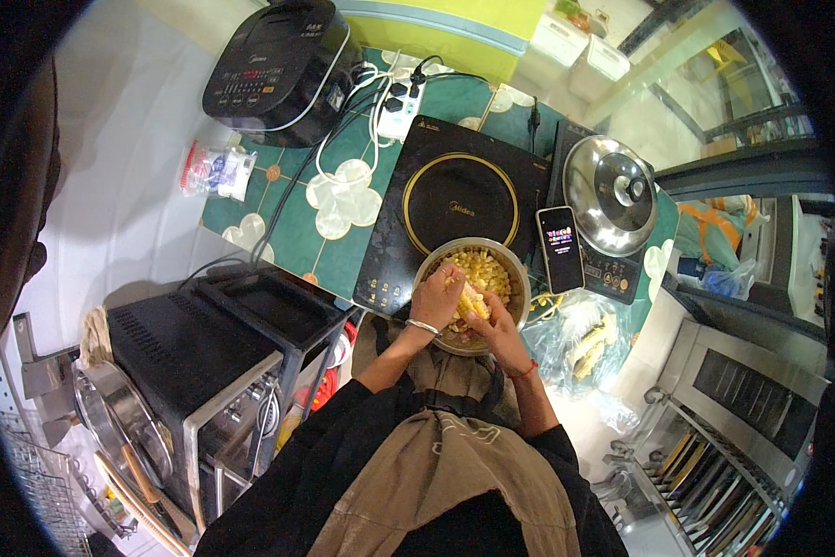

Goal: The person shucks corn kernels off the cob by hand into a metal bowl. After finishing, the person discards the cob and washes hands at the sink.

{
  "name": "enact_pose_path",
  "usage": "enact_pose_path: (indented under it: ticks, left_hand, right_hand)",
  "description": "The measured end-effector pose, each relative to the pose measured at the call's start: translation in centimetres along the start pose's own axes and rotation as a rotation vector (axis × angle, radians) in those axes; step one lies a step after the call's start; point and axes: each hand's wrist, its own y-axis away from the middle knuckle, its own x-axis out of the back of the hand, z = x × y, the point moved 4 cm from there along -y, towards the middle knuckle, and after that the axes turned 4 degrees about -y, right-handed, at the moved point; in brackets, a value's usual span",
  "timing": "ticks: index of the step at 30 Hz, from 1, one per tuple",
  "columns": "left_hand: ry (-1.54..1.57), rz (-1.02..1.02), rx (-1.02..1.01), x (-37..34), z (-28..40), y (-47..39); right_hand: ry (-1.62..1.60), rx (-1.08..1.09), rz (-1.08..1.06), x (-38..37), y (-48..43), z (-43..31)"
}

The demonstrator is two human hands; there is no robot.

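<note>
A partly stripped corn cob (pixel 471 304) is held over a round metal bowl (pixel 523 282). My right hand (pixel 495 333) grips the cob from its lower right side. On the cob's upper left, my left hand (pixel 439 301) has its fingers bent against the kernels; a silvery bangle circles that wrist. Loose yellow corn kernels (pixel 495 269) lie in the bowl below, partly hidden by both hands. The bowl is in front of my body, overlapping the near edge of a black Midea induction cooktop (pixel 459 202) in this view.
A lidded pan (pixel 609 195) sits on a second cooktop at right, with a phone (pixel 561 249) propped before it. Stripped cobs (pixel 593 346) lie on a clear plastic bag. A rice cooker (pixel 278 73) and power strip (pixel 400 111) are at the back; a black oven (pixel 194 341) stands left.
</note>
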Motion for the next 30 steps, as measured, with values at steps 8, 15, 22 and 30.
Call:
enact_pose_path:
  ticks: [8,15,22,30]
  left_hand:
    - [0.077,0.119,-0.098,-0.7,0.3,0.3]
    - [0.008,0.082,-0.086,-0.8,0.9,0.8]
    - [0.044,0.118,-0.107,-0.6,0.6,1.0]
    - [0.172,0.251,-0.171,0.3,0.7,0.6]
  right_hand:
    - [0.041,0.109,0.245,0.5,-0.5,3.1]
    - [0.06,0.135,0.338,1.3,-1.1,4.5]
    - [0.008,-0.007,0.244,1.9,-0.8,2.4]
    - [-0.217,-0.01,0.116,0.5,0.2,-0.5]
